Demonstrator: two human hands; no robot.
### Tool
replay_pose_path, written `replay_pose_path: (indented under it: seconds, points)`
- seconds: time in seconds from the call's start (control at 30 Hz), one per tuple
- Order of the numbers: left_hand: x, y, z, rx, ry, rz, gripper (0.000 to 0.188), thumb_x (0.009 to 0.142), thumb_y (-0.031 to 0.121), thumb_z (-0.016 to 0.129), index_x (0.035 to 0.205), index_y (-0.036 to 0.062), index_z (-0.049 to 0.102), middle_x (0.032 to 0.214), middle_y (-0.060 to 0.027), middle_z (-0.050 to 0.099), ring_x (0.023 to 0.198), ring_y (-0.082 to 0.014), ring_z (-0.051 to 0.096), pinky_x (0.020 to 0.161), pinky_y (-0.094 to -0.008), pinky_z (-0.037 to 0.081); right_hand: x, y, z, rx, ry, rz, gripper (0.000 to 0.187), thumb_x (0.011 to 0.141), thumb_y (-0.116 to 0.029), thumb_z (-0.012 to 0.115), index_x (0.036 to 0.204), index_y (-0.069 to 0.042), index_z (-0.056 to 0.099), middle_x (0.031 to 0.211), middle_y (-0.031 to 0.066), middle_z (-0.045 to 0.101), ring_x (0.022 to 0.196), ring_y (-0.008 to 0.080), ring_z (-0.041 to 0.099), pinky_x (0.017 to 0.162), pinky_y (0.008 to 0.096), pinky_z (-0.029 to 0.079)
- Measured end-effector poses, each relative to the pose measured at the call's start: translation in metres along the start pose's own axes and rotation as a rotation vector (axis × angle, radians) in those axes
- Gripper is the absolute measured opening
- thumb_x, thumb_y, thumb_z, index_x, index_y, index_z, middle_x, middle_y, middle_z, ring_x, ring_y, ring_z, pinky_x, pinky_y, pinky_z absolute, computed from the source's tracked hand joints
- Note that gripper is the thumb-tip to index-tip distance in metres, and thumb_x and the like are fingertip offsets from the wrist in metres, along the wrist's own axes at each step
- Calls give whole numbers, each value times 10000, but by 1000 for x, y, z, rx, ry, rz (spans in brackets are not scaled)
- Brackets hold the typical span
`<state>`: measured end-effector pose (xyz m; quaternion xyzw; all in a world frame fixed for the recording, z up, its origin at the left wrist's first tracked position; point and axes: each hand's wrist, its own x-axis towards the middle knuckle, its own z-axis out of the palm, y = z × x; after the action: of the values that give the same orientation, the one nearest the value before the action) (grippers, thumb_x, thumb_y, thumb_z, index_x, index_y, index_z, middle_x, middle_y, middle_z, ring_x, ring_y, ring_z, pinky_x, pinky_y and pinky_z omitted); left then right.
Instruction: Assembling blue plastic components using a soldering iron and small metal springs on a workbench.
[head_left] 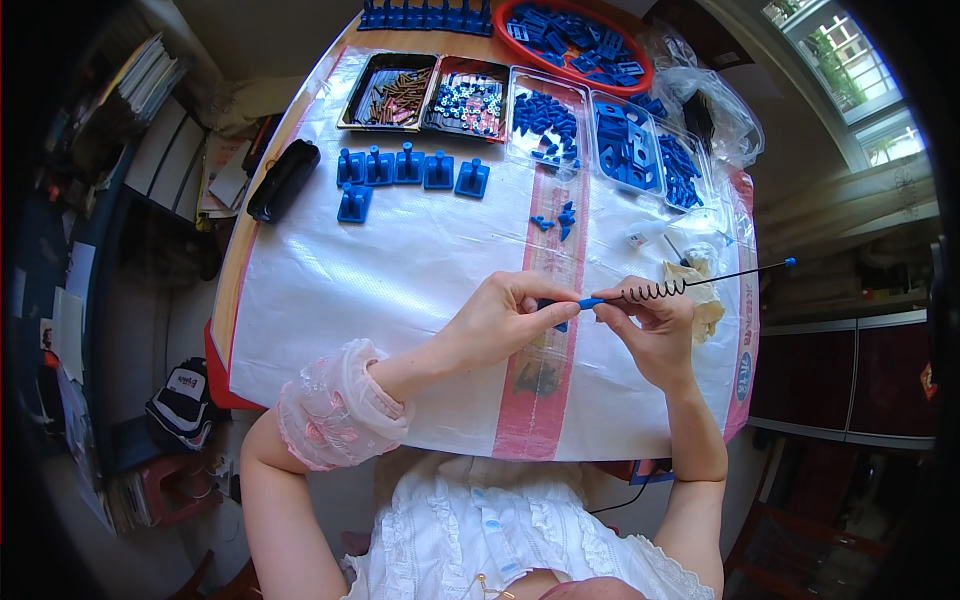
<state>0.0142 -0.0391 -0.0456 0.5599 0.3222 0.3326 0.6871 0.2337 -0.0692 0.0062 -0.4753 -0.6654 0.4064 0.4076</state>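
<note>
My left hand (505,315) is closed in a pinch on a small blue plastic piece (591,303) above the middle of the sheet-covered table. My right hand (655,325) grips a thin black rod with a coiled section (660,290), close beside that piece. The rod's far end slants up to the right and carries a blue tip (790,262). My fingers hide how the blue piece and the rod meet. Beyond my hands lie a few small blue pointed pieces (566,220). Several blue square-based parts with upright pegs (408,165) stand at the left.
Along the back are a black tray of brass-coloured screws (400,95), a tray of small nuts (468,100), clear boxes of blue parts (628,145) and a red basin (640,85). A black case (284,180) lies left; a crumpled cloth (708,315) sits right.
</note>
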Motion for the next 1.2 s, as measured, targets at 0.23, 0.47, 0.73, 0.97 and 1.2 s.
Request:
replay_pose_path:
  seconds: [0.23, 0.47, 0.73, 0.97, 1.2]
  points:
    - [0, 1, 0, -3, -4, -23, 182, 977, 172, 700, 1123, 99, 780, 878, 35, 692, 708, -10, 520, 567, -194, 400, 0, 3, 1, 8, 5, -2, 181, 841, 106, 741, 1016, 63, 739, 832, 66, 683, 784, 122, 674, 705, 244, 562]
    - [2, -3, -2, 11, -9, -37, 184, 979, 165, 695, 1124, 89, 777, 902, 25, 703, 750, -21, 549, 609, -198, 425, 0, 4, 1, -27, 6, 5, 179, 845, 90, 746, 1022, 59, 742, 817, 59, 677, 758, 109, 653, 671, 236, 531]
    - [1, 1, -2, 11, -20, -42, 193, 980, 162, 691, 1129, 70, 772, 938, 3, 721, 834, -44, 595, 717, -214, 474, 0, 5, 3, -11, 17, -10, 168, 852, 81, 744, 1017, 53, 748, 808, 52, 676, 740, 99, 639, 642, 228, 505]
    - [1, 0, -2, 6, -23, -59, 197, 983, 169, 688, 1131, 68, 771, 954, -1, 726, 848, -48, 604, 737, -219, 487, 1, 6, 3, -18, 14, -35, 168, 851, 77, 748, 1017, 49, 750, 795, 55, 674, 721, 98, 631, 622, 231, 496]
    - [1, -1, -4, 0, -24, -53, 198, 981, 165, 691, 1133, 68, 770, 960, -4, 728, 859, -53, 609, 744, -224, 490, 1, 6, 5, -14, 18, -35, 164, 848, 65, 758, 1011, 44, 753, 795, 44, 668, 717, 90, 625, 615, 224, 484]
